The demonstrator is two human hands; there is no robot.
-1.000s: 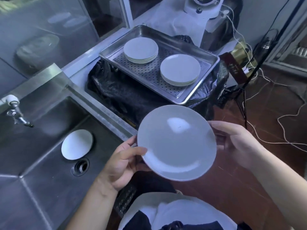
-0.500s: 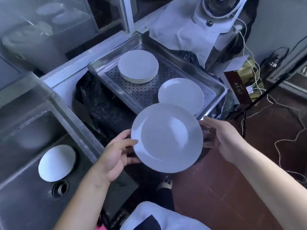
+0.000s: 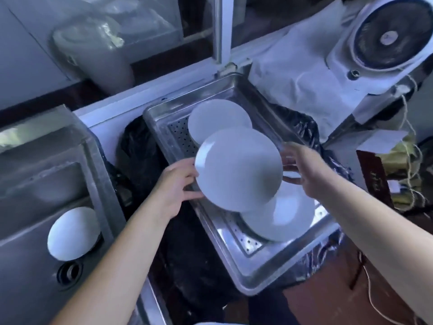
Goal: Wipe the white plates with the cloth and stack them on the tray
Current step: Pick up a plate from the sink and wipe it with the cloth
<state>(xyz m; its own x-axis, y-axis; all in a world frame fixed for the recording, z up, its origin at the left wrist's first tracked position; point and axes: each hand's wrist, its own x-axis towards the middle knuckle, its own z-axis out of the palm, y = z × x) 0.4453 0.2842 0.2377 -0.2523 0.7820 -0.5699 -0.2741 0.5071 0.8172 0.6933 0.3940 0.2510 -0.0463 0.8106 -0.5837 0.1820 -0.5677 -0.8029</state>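
Note:
I hold a white plate (image 3: 237,168) by its rim above the steel perforated tray (image 3: 257,266). My left hand (image 3: 177,184) grips its left edge with fingers underneath, and my right hand (image 3: 302,170) holds the right edge. On the tray, a far stack of white plates (image 3: 219,113) lies beyond the held plate. A near stack (image 3: 288,216) is partly hidden under it. One more white plate (image 3: 72,233) leans in the steel sink (image 3: 28,184) at the left, above the drain. No cloth is in view.
The tray rests on black plastic sheeting (image 3: 145,160) next to the sink. A white fan (image 3: 389,36) with white fabric below it stands at the back right. A dark red box (image 3: 375,179) and loose cords lie at the right above the reddish floor.
Both hands have carried the plate forward, from over the floor by the sink to above the tray. My view has shifted closer to the tray.

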